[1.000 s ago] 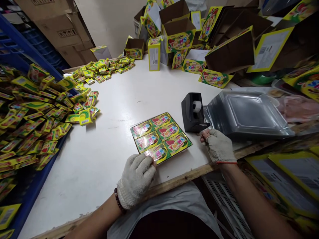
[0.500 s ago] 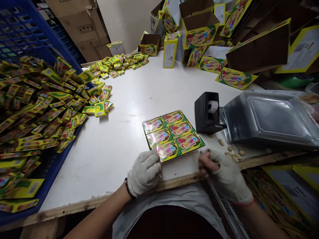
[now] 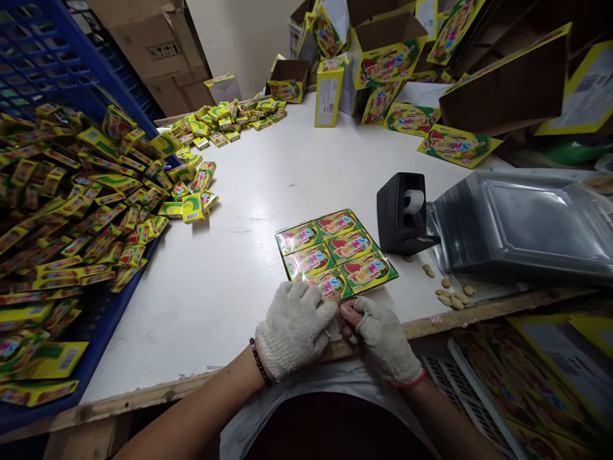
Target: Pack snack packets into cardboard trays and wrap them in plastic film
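Note:
A flat block of small printed candy boxes (image 3: 352,246), six faces up under a glossy clear layer, lies on the white table. My left hand (image 3: 297,329), in a whitish glove with bare fingertips, is closed at the block's near edge and covers part of it. Against its fingertips, my right hand (image 3: 380,332), gloved the same way, is pinched with thumb and fingers together. What sits between the fingertips is too small and hidden to make out. Right of the block stands a black tape dispenser (image 3: 401,214) with a white roll.
A blue basket (image 3: 129,306) heaped with small yellow-green boxes (image 3: 96,211) stands at left. Loose boxes (image 3: 225,118) lie at the back. Open cartons (image 3: 390,61) crowd the back right. A metal tin (image 3: 522,223) lies behind several peanuts (image 3: 457,300) near the wooden table edge (image 3: 431,327).
My right hand has moved left from beside the block to meet my left hand at its near edge. My left hand has shifted slightly right, covering more of the block's near corner.

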Demonstrator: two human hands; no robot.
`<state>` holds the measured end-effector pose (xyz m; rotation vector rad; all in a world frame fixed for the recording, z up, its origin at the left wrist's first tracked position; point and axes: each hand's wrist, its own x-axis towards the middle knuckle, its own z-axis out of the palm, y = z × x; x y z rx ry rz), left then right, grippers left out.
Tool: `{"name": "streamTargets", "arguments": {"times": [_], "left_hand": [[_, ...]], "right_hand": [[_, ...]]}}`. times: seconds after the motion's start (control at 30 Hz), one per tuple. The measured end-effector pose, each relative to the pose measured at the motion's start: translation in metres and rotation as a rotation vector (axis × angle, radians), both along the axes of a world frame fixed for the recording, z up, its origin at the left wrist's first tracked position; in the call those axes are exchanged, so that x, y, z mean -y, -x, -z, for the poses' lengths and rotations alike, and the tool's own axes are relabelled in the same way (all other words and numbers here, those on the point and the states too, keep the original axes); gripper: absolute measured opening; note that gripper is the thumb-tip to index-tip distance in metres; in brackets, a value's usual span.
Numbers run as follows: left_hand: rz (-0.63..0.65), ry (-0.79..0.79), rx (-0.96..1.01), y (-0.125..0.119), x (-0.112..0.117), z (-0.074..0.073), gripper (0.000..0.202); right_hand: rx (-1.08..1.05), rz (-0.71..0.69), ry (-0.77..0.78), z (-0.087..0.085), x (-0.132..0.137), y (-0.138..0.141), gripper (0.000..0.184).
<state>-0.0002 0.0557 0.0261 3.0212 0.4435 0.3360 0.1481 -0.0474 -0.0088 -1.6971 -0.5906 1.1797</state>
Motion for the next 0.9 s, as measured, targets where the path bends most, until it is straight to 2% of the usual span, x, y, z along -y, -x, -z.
{"name": "streamTargets", "arguments": {"times": [0.07, 0.17, 0.27, 0.33, 0.43, 0.5, 0.6, 0.67, 0.73, 0.77, 0.83, 0.87, 0.9], "left_hand": [[-0.048, 0.016, 0.070, -0.006, 0.001, 0.003, 0.017], [-0.142, -0.045, 0.222, -0.017, 0.003, 0.015, 0.018], [-0.215, -0.097, 0.295, -0.025, 0.006, 0.025, 0.018], [-0.241, -0.109, 0.305, -0.026, 0.008, 0.027, 0.015], [-0.246, -0.139, 0.296, -0.027, 0.013, 0.026, 0.012], [-0.249, -0.158, 0.279, -0.029, 0.018, 0.023, 0.012], [-0.233, -0.086, 0.235, -0.034, 0.025, 0.015, 0.008], [-0.177, 0.069, 0.290, -0.034, 0.023, 0.008, 0.006], [-0.174, 0.202, 0.482, -0.026, 0.007, 0.003, 0.011], [-0.238, 0.233, 0.603, -0.019, -0.005, 0.001, 0.015], [-0.492, 0.277, 0.793, -0.002, -0.038, -0.001, 0.024], [-0.653, 0.354, 0.814, 0.007, -0.056, -0.001, 0.029], [-0.788, 0.525, 0.794, 0.015, -0.072, -0.001, 0.033]], "right_hand": [[0.031, -0.024, 0.048, 0.000, -0.004, -0.003, 0.049], [-0.021, -0.086, 0.125, -0.001, -0.007, -0.009, 0.044], [-0.147, -0.143, 0.165, -0.003, -0.002, -0.015, 0.040], [-0.205, -0.096, 0.169, -0.004, 0.005, -0.018, 0.041], [-0.261, 0.086, 0.153, -0.004, 0.008, -0.027, 0.044], [-0.221, 0.099, 0.122, -0.003, -0.001, -0.040, 0.048], [0.048, -0.014, 0.028, -0.006, -0.035, -0.069, 0.048], [0.361, 0.051, -0.073, -0.014, -0.060, -0.085, 0.044], [0.694, 0.134, -0.221, -0.026, -0.078, -0.088, 0.041], [0.837, 0.096, -0.319, -0.032, -0.081, -0.083, 0.041], [1.064, -0.155, -0.495, -0.037, -0.079, -0.062, 0.045], [1.159, -0.304, -0.545, -0.037, -0.074, -0.047, 0.049], [1.250, -0.425, -0.556, -0.033, -0.068, -0.031, 0.056]]}}
